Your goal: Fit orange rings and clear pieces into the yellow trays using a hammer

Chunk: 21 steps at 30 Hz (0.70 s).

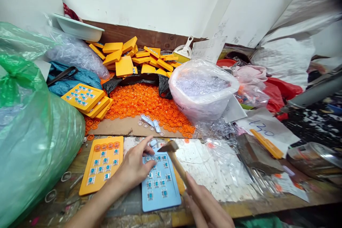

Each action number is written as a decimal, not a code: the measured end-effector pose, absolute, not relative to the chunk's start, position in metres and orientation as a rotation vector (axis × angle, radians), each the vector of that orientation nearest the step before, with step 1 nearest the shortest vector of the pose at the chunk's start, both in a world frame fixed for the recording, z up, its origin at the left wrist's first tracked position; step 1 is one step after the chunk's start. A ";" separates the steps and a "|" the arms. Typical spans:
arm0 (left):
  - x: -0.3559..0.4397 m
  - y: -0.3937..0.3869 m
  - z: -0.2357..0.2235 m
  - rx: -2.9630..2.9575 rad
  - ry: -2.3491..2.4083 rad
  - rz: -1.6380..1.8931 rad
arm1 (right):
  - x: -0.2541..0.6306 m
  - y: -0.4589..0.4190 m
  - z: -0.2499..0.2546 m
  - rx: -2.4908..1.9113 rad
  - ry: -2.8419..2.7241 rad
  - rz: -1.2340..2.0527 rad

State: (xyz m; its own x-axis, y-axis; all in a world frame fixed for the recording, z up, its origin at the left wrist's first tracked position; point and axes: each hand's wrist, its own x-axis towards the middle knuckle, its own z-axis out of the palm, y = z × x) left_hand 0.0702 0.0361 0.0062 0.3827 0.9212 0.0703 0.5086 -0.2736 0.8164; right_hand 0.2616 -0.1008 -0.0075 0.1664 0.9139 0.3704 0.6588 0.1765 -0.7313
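A light-blue panel (160,199) set with small clear-and-blue switches lies flat on the bench. My left hand (135,162) rests over its top left corner, thumb and fingers closing around a small clear piece partly hidden by the fingertips. A wooden-handled hammer (179,165) is gripped in my right hand (210,203), its head hovering by the panel's top edge. Left of the panel is a yellow panel (88,181) with similar switches and a row of orange caps along its top. Another yellow piece (178,181) shows partly under the blue panel's right side.
Behind is a heap of orange caps (144,103), with blue bars (156,126) in front. Yellow panels (124,66) pile up at the back. A bag of clear pieces (203,96) stands right of the heap. A green bag (45,142) bulges at left; a dark block (259,155) sits right.
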 end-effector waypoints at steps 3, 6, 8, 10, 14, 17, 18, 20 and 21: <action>0.066 0.070 0.013 2.025 1.368 0.808 | 0.259 -0.097 -0.004 -1.612 -1.275 0.398; 0.067 0.110 0.015 2.111 1.438 0.798 | 0.258 -0.094 -0.009 -1.652 -1.110 0.478; 0.069 0.127 0.014 2.149 1.421 0.720 | 0.259 -0.094 -0.013 -1.666 -1.073 0.525; 0.071 0.132 0.012 2.176 1.380 0.647 | 0.261 -0.096 -0.016 -1.680 -1.043 0.548; 0.069 0.123 0.005 2.219 1.321 0.577 | 0.265 -0.101 -0.017 -1.698 -1.009 0.547; 0.066 0.115 0.004 2.258 1.336 0.594 | 0.267 -0.102 -0.018 -1.679 -1.043 0.524; 0.065 0.111 0.005 2.267 1.335 0.598 | 0.267 -0.103 -0.018 -1.669 -1.070 0.511; 0.066 0.098 0.010 2.278 1.307 0.600 | 0.268 -0.104 -0.018 -1.635 -1.150 0.461; 0.068 0.089 0.013 2.276 1.278 0.610 | 0.268 -0.104 -0.018 -1.615 -1.198 0.423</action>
State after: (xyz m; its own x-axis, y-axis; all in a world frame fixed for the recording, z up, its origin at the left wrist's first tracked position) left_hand 0.0678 0.0889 0.0125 0.4708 0.8687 0.1542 0.6660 -0.4646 0.5837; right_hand 0.2681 -0.1039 -0.0177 0.4398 0.8538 0.2786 0.4893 0.0323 -0.8715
